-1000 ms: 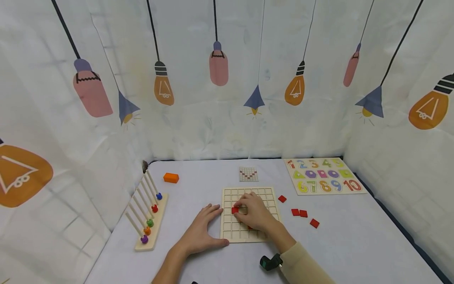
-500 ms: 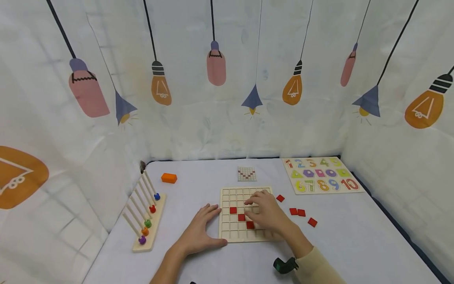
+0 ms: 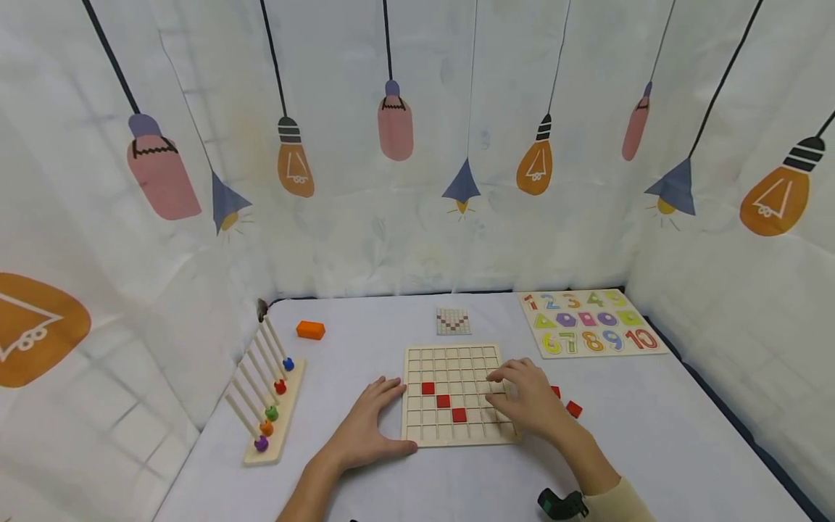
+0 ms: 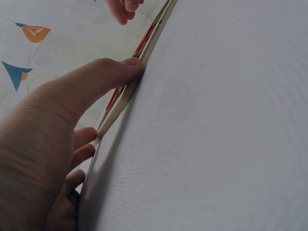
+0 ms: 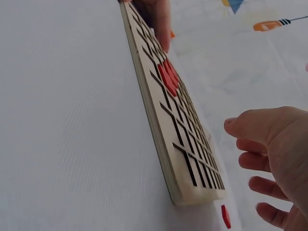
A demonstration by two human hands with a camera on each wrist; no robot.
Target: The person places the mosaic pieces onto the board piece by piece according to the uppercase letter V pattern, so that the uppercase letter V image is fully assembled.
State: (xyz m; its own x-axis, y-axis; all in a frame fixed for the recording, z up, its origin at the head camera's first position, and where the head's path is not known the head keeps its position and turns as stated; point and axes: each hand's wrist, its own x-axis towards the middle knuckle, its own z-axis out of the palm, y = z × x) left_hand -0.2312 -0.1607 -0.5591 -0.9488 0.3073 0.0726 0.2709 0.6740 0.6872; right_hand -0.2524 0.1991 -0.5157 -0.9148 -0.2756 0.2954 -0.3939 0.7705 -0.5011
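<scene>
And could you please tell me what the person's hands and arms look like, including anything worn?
The left hand and right hand are ungloved. The left forearm is bare as far as it shows. The right arm has a plain beige sleeve, with a small black device beside its cuff.

Grid board (image 3: 457, 377) sits ctr. table (image 3: 365, 341), L hand (image 3: 372, 428) along its left edge, R hand (image 3: 531, 399) above its right side. Three tiles (image 3: 443, 401) on board run diag. from left to nr. ctr.; loose tiles (image 3: 574, 409) lie just right of R hand. Pattern card (image 3: 453, 321) behind board; number board (image 3: 579, 341) back R; block (image 3: 310, 330) back L; peg rack (image 3: 285, 407) w/ beads (image 3: 271, 413) far L.
</scene>
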